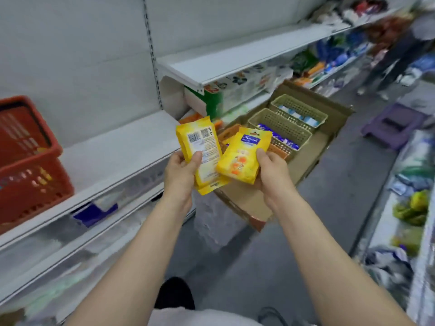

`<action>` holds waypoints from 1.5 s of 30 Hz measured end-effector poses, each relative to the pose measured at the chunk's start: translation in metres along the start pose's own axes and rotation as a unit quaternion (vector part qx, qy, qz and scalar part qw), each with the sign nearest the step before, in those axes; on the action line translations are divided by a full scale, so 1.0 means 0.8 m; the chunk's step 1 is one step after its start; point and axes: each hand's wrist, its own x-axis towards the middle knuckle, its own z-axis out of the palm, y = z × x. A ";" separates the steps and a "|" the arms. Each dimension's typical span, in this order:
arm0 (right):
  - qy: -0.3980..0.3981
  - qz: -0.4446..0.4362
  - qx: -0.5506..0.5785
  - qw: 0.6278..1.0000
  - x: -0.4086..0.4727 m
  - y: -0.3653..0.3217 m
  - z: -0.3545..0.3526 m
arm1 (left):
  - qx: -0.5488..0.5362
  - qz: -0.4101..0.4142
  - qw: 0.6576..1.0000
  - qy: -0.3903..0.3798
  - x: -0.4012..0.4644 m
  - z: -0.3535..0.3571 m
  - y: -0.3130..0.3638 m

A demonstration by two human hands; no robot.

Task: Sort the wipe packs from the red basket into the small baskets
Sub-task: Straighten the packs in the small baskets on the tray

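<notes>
My left hand (181, 172) grips yellow wipe packs (202, 149), barcode side up, seemingly two stacked. My right hand (270, 170) holds another yellow wipe pack (242, 158), label side up, overlapping the left ones. Both are held above the near end of a flattened cardboard box (313, 156) on the floor. On it stand two green small baskets (282, 128) (299, 109) with blue and white packs, and an orange small basket (231, 134) partly hidden behind the packs. The red basket (30, 161) sits on the white shelf at far left.
A white shelf (117, 156) runs along the left, with stocked shelves further back. A purple step stool (395, 125) stands on the grey floor at right. Another person (400, 50) stands at the far end of the aisle. Goods line the right edge.
</notes>
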 end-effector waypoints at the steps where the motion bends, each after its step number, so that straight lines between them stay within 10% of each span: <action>1: 0.009 -0.007 -0.020 1.000 0.010 -0.004 -0.016 | 0.011 0.012 1.000 -0.010 0.003 0.017 -0.006; 6: 0.000 -0.003 -0.040 0.999 0.074 -0.023 -0.067 | 0.136 0.131 0.977 -0.104 0.040 0.089 -0.023; 11: -0.027 0.118 0.042 0.992 0.161 -0.060 -0.106 | 0.331 0.267 0.884 -0.195 0.111 0.165 -0.039; 15: -0.108 0.137 0.001 0.985 0.222 -0.085 -0.125 | 0.408 0.271 0.829 -0.271 0.146 0.226 -0.043; 17: -0.108 0.119 0.008 0.987 0.253 -0.091 -0.132 | 0.365 0.215 0.858 -0.291 0.162 0.245 -0.043; 20: -0.147 0.095 -0.011 0.985 0.291 -0.093 -0.140 | 0.286 0.106 0.929 -0.210 0.197 0.257 -0.045; 26: -0.242 0.096 -0.118 0.958 0.362 -0.078 -0.131 | 0.313 -0.072 0.940 -0.110 0.259 0.257 -0.069; 33: -0.264 0.088 -0.228 0.933 0.497 -0.059 -0.124 | 0.096 -0.143 0.979 0.113 0.288 0.228 -0.103; 45: -0.510 0.016 -0.554 0.658 0.584 -0.021 -0.105 | -0.044 -0.074 0.881 0.465 0.229 0.258 -0.189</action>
